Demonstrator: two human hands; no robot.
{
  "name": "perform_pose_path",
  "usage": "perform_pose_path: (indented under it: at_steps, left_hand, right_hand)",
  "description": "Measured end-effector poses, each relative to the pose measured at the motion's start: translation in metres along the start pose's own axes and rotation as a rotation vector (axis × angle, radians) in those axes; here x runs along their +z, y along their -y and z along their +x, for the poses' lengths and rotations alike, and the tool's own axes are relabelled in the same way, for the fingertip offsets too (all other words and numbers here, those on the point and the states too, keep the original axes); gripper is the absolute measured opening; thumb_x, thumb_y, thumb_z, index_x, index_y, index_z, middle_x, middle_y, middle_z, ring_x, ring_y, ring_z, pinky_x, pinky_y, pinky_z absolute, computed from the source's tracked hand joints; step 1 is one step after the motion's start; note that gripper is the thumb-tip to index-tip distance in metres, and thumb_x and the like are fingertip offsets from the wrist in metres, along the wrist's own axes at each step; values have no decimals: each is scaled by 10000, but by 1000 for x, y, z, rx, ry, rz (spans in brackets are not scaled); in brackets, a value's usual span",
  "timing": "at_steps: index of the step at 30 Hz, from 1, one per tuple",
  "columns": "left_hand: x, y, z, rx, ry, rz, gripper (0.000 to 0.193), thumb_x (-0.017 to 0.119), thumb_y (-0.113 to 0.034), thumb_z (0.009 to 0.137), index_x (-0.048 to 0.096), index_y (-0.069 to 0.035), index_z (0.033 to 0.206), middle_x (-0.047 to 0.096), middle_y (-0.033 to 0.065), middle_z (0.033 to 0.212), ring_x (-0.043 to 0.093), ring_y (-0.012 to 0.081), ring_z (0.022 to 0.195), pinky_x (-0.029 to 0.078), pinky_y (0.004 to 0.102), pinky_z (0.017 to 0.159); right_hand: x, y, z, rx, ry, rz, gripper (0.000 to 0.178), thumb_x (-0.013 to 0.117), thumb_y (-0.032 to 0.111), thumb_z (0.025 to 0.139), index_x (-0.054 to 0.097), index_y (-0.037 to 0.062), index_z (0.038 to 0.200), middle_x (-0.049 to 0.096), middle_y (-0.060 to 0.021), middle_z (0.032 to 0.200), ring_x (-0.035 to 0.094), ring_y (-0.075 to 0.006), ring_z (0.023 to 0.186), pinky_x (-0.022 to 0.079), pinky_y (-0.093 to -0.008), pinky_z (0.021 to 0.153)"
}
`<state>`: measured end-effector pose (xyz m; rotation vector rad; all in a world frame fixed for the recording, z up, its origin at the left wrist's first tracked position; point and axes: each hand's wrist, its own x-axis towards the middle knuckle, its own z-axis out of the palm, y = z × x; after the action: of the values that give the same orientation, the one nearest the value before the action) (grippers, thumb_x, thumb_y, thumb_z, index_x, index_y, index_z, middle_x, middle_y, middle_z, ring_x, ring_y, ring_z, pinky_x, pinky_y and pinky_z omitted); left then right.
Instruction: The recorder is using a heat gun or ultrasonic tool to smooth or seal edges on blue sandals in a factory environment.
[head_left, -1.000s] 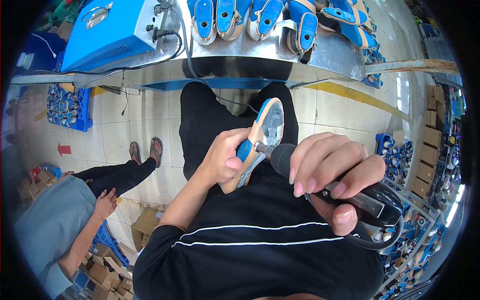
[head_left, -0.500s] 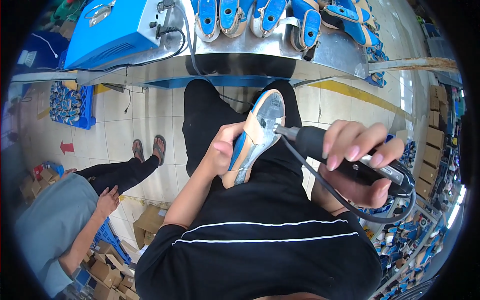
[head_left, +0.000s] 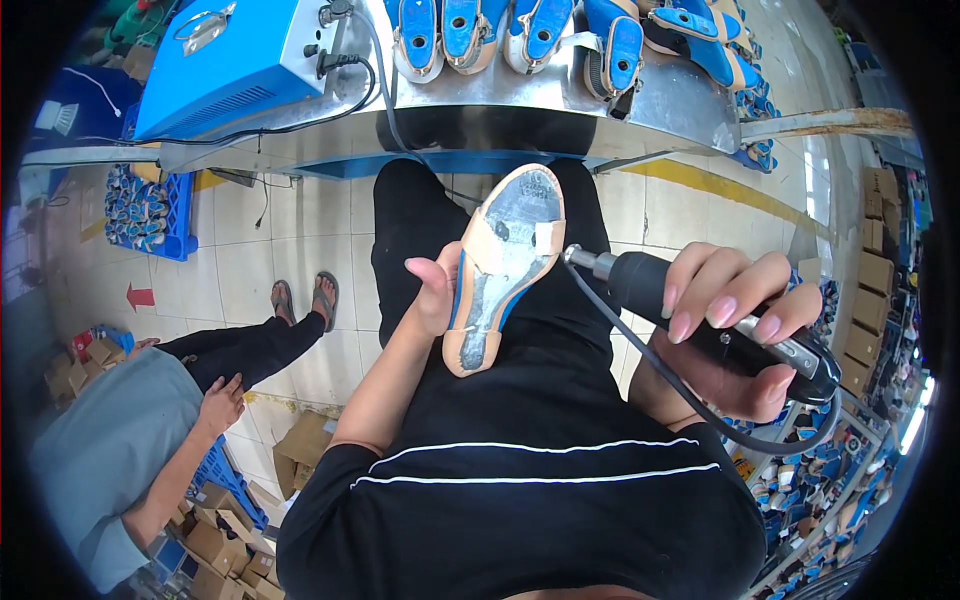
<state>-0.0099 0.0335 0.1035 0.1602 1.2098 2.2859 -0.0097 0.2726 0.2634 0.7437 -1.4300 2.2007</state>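
Note:
A half-made shoe (head_left: 508, 262) is gripped in my left hand (head_left: 433, 290), its underside facing up, toe end away from me. Tan material wraps over the grey sole edges, and blue lining shows at the side. A whitish square patch lies near the right edge of the forefoot. My left thumb sticks up beside the shoe; the other fingers are hidden behind it. My right hand (head_left: 735, 325) is wrapped round a black corded power tool (head_left: 638, 283), shaped like an electric screwdriver. Its metal tip points at the shoe's right edge, just apart from it.
Across the front stands a metal table (head_left: 460, 95) bearing a blue box with cables (head_left: 235, 75) and several blue-soled shoes (head_left: 540, 35). The tool's cord (head_left: 720, 425) loops below my right hand. Another person (head_left: 130, 420) is at the left, near cardboard boxes (head_left: 215, 545). Shoe racks fill the right.
The tool's tip has come off the sole and moved slightly right. My left hand has turned the shoe so its underside shows more fully; the thumb has lifted away.

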Motion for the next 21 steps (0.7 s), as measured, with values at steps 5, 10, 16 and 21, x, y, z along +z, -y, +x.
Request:
perform_pose_path:
  at_steps: [5, 10, 16, 21]
  left_hand:
    - [-11, -1, 6, 17, 48, 194, 868, 334, -713, 1046, 582, 59, 1358, 727, 131, 1196, 707, 169, 1054, 564, 320, 935]
    - [-4, -7, 12, -71, -79, -107, 651, 328, -502, 1097, 472, -10, 1500, 637, 155, 1398, 648, 209, 1237, 517, 360, 1061]
    - [-15, 1, 8, -53, -105, -186, 751, 447, -608, 1017, 477, -29, 1494, 653, 151, 1364, 657, 212, 1218, 521, 358, 1058]
    - [-14, 9, 4, -89, -240, -270, 860, 367, -713, 992, 513, -13, 1470, 720, 204, 1226, 750, 270, 994, 629, 367, 830]
  right_hand:
    - [-8, 0, 2, -8, -15, -41, 349, 662, 402, 992, 495, 115, 1100, 595, -129, 1019, 649, -218, 711, 489, -406, 694]
    - [-13, 1, 1, -4, -74, -84, 338, 644, 407, 987, 502, 110, 1064, 590, -126, 973, 623, -211, 674, 480, -390, 669]
    - [-14, -1, -5, 8, -129, -66, 327, 638, 405, 979, 517, 106, 1032, 595, -120, 949, 600, -202, 642, 471, -376, 642]
    - [-14, -3, -8, 38, -114, -34, 322, 642, 402, 976, 520, 110, 1035, 598, -119, 947, 601, -203, 644, 470, -375, 644]
